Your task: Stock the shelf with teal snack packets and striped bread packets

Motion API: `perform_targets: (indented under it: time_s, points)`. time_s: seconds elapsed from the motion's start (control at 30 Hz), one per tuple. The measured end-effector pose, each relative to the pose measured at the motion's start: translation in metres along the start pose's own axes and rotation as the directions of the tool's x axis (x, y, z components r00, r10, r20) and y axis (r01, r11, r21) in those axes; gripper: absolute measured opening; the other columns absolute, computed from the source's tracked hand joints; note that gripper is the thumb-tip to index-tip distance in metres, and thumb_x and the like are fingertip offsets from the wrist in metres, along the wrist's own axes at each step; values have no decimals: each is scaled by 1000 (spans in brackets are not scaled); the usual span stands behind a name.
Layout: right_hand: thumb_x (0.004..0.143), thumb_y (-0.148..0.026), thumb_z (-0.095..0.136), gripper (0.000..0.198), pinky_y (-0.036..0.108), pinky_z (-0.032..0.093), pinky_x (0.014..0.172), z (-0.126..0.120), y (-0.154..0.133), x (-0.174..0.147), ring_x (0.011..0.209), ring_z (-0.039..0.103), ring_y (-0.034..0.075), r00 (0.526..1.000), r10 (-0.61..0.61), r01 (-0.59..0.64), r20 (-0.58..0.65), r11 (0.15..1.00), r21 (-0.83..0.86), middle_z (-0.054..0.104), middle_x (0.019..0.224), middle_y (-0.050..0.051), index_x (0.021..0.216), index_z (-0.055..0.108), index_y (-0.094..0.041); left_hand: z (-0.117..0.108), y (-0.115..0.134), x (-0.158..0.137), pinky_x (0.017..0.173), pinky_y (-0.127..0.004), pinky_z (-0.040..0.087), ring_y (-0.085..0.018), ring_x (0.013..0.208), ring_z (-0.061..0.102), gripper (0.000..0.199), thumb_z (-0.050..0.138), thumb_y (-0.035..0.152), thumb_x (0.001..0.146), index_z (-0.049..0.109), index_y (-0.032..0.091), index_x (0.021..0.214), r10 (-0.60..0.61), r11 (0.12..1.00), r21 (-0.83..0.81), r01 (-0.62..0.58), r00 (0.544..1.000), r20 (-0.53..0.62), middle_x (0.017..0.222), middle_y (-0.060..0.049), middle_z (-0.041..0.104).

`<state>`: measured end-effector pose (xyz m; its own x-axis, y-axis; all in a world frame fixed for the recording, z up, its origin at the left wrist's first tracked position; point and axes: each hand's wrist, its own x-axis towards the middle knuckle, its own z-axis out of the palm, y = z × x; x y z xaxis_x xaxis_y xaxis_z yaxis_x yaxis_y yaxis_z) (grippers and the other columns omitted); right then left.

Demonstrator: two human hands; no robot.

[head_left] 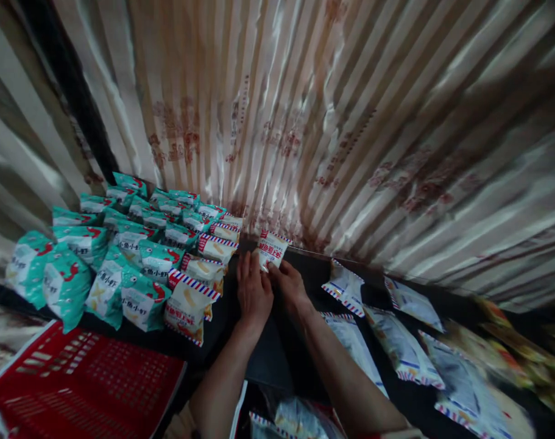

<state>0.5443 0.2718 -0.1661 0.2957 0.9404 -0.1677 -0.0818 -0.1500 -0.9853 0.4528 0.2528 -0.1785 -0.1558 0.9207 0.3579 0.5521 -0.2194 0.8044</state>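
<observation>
A white snack bag [273, 247] with red lettering and a striped edge stands near the back edge of the black surface. My right hand [290, 283] grips its lower right part, the thumb lying on the front. From the other side, my left hand [254, 289] has its fingers up along the bag's left edge and holds it too. Just left of my hands, a row of similar cream snack bags [186, 305] with red-and-blue striped edges stands upright. Beyond that row are several teal snack bags [142, 302], lined up in rows.
A red perforated basket [94, 378] sits at the lower left. To my right, several striped-edge bags [402, 347] lie flat on the black surface [268, 353], with blurred yellowish packets [519, 347] farther right. Pleated printed sheeting [277, 122] hangs behind.
</observation>
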Motion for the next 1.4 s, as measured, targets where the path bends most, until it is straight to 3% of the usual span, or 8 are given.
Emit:
perform_targets:
  time_s: [0.23, 0.43, 0.7, 0.93, 1.07, 1.17, 1.33, 1.4]
  points:
    - [60, -37, 73, 41, 33, 54, 68, 20, 15, 51, 71, 67, 21, 995, 0, -7, -102, 998, -64, 72, 83, 4, 95, 63, -20, 3, -16, 14, 114, -46, 24, -25, 141, 18, 47, 40, 13, 85, 46, 12, 131, 36, 998, 46, -40, 996, 83, 146, -10, 37]
    - [59, -40, 74, 52, 36, 52, 74, 19, 19, 76, 78, 68, 22, 986, -71, 23, -148, 954, -300, 71, 85, 6, 104, 62, -18, 5, -20, 18, 114, -47, 25, -25, 140, 20, 47, 39, 11, 84, 47, 12, 131, 44, 998, 43, -50, 990, 134, 143, -11, 42]
    - [64, -40, 72, 44, 33, 52, 72, 12, 20, 83, 76, 67, 20, 988, -108, 89, -115, 983, -161, 72, 80, 4, 101, 63, -19, 4, -19, 20, 110, -44, 32, -26, 133, 33, 40, 40, 12, 85, 54, 10, 122, -1, 993, 121, -19, 986, 165, 137, -13, 48]
    - [77, -44, 59, 39, 36, 46, 85, 22, 15, 82, 95, 64, 25, 973, -213, 121, -83, 789, -602, 71, 95, 8, 110, 62, -22, 2, -19, 20, 107, -46, 35, -28, 129, 38, 40, 40, 12, 84, 56, 10, 120, -27, 982, 187, -3, 987, 158, 136, -15, 48]
    - [81, -45, 54, 41, 38, 41, 92, 23, 5, 63, 106, 59, 27, 971, -206, 65, -123, 719, -692, 68, 103, 10, 113, 61, -21, 2, -20, 17, 105, -45, 37, -29, 127, 40, 39, 39, 13, 83, 58, 7, 117, 12, 978, 205, -40, 991, 133, 134, -17, 50]
    - [80, -44, 53, 48, 41, 36, 100, 11, -7, 31, 112, 53, 28, 927, -352, 177, -129, 714, -677, 62, 115, 15, 117, 58, -13, 0, -21, 17, 103, -47, 38, -29, 123, 44, 36, 39, 15, 83, 60, 12, 113, 73, 976, 203, -82, 996, 52, 130, -15, 53]
    - [80, -51, 55, 60, 34, 50, 80, -26, -71, -42, 90, 62, 21, 884, -458, 414, -95, 861, -294, 60, 114, 10, 131, 43, -21, -9, -20, 15, 101, -46, 40, -29, 116, 51, 36, 37, 17, 83, 62, 7, 108, 176, 969, 180, -170, 984, -18, 119, -18, 59]
    - [76, -49, 62, 73, 32, 51, 76, -46, -117, -71, 92, 63, 19, 802, -576, 559, -156, 817, -141, 57, 119, 9, 139, 29, -29, -15, -20, 6, 101, -47, 40, -29, 114, 52, 36, 37, 17, 82, 62, 8, 105, 220, 963, 166, -212, 975, -29, 118, -17, 60]
